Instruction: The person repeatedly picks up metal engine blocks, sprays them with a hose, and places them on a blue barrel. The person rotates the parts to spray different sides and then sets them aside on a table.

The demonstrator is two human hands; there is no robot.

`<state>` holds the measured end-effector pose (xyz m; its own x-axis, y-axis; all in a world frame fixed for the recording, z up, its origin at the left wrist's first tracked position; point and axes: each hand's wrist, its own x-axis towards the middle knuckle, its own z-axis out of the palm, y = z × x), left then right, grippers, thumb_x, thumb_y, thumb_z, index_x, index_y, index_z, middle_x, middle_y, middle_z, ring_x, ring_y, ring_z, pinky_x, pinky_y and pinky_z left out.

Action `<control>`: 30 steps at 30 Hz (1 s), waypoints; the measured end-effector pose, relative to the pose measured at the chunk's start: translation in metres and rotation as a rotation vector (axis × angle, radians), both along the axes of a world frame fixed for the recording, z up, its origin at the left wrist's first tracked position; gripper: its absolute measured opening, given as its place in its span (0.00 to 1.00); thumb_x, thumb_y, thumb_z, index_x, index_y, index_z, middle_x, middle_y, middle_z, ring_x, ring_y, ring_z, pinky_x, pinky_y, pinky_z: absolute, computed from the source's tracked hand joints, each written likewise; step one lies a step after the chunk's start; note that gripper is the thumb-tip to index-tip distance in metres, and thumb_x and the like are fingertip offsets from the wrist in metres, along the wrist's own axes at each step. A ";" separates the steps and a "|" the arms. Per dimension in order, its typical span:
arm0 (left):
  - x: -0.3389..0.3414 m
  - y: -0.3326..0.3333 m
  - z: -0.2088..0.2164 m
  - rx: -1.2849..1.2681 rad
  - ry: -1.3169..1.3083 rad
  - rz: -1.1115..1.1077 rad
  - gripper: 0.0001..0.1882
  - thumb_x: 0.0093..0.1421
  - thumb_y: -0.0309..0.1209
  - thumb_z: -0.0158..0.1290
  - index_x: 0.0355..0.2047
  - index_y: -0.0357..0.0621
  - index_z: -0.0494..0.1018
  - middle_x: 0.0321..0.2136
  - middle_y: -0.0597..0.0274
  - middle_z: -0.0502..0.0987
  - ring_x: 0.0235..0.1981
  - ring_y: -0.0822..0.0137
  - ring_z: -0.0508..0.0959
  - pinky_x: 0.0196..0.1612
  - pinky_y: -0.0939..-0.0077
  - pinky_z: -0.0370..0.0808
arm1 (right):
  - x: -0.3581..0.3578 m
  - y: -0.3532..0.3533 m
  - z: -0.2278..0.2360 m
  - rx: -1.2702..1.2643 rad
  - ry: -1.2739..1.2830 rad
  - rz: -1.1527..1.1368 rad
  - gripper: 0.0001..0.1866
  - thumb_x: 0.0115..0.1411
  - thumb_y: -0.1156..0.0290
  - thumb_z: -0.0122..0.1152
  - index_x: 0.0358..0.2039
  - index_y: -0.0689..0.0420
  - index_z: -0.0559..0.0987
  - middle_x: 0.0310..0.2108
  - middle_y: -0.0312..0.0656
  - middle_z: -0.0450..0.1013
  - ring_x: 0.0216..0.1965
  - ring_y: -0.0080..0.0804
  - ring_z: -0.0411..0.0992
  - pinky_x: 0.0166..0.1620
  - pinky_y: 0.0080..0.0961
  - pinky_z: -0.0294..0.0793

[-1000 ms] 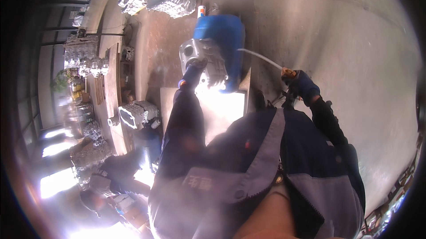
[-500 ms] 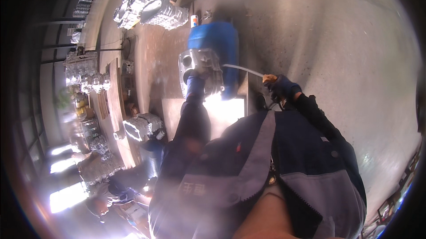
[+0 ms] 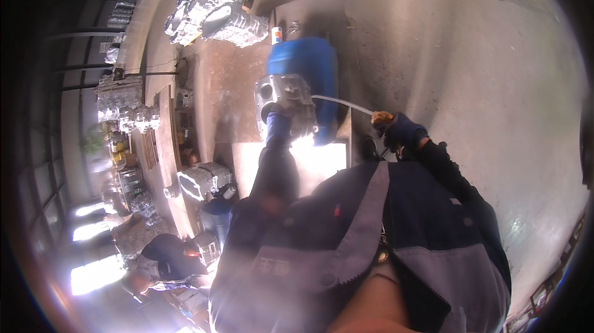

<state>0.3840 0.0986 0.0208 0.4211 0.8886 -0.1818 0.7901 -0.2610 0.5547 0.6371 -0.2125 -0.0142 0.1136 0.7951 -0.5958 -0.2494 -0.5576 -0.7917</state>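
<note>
A silvery cast-metal gearbox housing (image 3: 296,95) with a round opening rests on a blue plastic drum (image 3: 303,55). My left hand (image 3: 278,124), in a dark blue glove, reaches onto the housing's near side; its fingers are lost in shadow against the metal. Wrapped in my gloved right hand (image 3: 403,132) is an air blow gun (image 3: 382,116) with an orange-yellow body. Its long, thin, curved tube points left, the tip at the housing's right side. Part of a dark hose shows below this hand.
More castings (image 3: 216,11) are piled beyond the drum on the left, beside a small white-and-orange can (image 3: 276,35). Another housing (image 3: 207,181) sits near my left arm. A co-worker (image 3: 164,259) bends over parts at the lower left. Bright light glares off a pale panel (image 3: 322,157).
The whole view has shifted slightly, moving the scene right and down. Both hands stay in about the same place, and the tube still points at the housing. The co-worker has moved a little.
</note>
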 end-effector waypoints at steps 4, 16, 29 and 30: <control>-0.009 0.011 -0.015 -0.139 -0.097 0.063 0.20 0.49 0.34 0.69 0.37 0.36 0.74 0.29 0.54 0.79 0.28 0.62 0.76 0.33 0.66 0.73 | -0.004 0.008 -0.009 0.029 -0.172 0.040 0.20 0.61 0.51 0.59 0.44 0.52 0.81 0.37 0.44 0.79 0.42 0.32 0.77 0.44 0.30 0.74; -0.018 0.027 -0.040 0.090 -0.057 -0.196 0.20 0.50 0.32 0.67 0.40 0.36 0.73 0.33 0.54 0.80 0.33 0.62 0.78 0.37 0.68 0.73 | -0.002 0.037 0.017 0.160 -0.197 0.005 0.23 0.56 0.54 0.65 0.41 0.62 0.81 0.29 0.49 0.78 0.30 0.36 0.78 0.38 0.29 0.75; -0.024 0.033 -0.042 0.037 0.042 -0.037 0.20 0.49 0.31 0.67 0.39 0.37 0.72 0.33 0.54 0.80 0.33 0.63 0.77 0.36 0.67 0.73 | -0.003 0.042 0.012 -0.134 -0.085 -0.092 0.15 0.60 0.62 0.60 0.39 0.60 0.81 0.31 0.43 0.80 0.29 0.35 0.79 0.32 0.34 0.78; -0.024 0.033 -0.042 -0.006 0.007 -0.056 0.20 0.49 0.31 0.67 0.39 0.36 0.72 0.34 0.54 0.80 0.33 0.63 0.77 0.36 0.67 0.73 | -0.004 0.044 0.011 -0.027 -0.237 -0.036 0.15 0.60 0.61 0.60 0.38 0.60 0.81 0.30 0.42 0.80 0.28 0.36 0.79 0.30 0.35 0.77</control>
